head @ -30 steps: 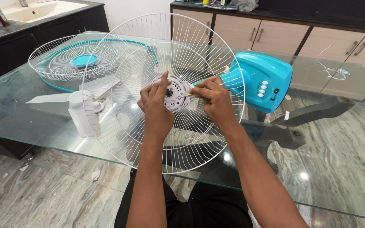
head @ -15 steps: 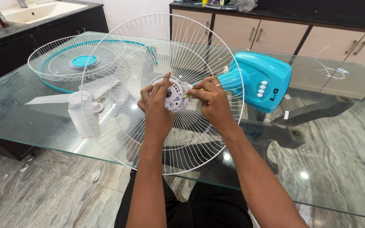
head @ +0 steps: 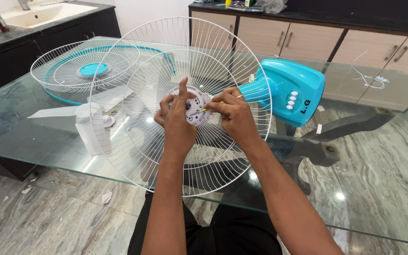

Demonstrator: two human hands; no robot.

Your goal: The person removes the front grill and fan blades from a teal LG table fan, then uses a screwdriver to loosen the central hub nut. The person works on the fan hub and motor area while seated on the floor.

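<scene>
A round white wire fan guard (head: 133, 123) stands upright in front of me on the glass table (head: 34, 127), fixed on a turquoise fan body (head: 291, 89) lying on its side. My left hand (head: 178, 120) grips the white hub (head: 195, 107) at the guard's middle, index finger pointing up. My right hand (head: 232, 115) pinches a thin tool with a yellow part (head: 212, 106) against the hub's right side. What the tool's tip touches is hidden by fingers.
A second white guard with a turquoise rim and centre cap (head: 83, 71) lies flat at the far left. White translucent fan blades (head: 90, 125) lie beside it. A white wire (head: 369, 78) rests far right. Dark counter with a sink (head: 43, 14) and cabinets (head: 308, 33) stand behind.
My left index finger has lifted straight up over the hub. My right hand has shifted slightly at the hub's right side. The guard and fan body stay put.
</scene>
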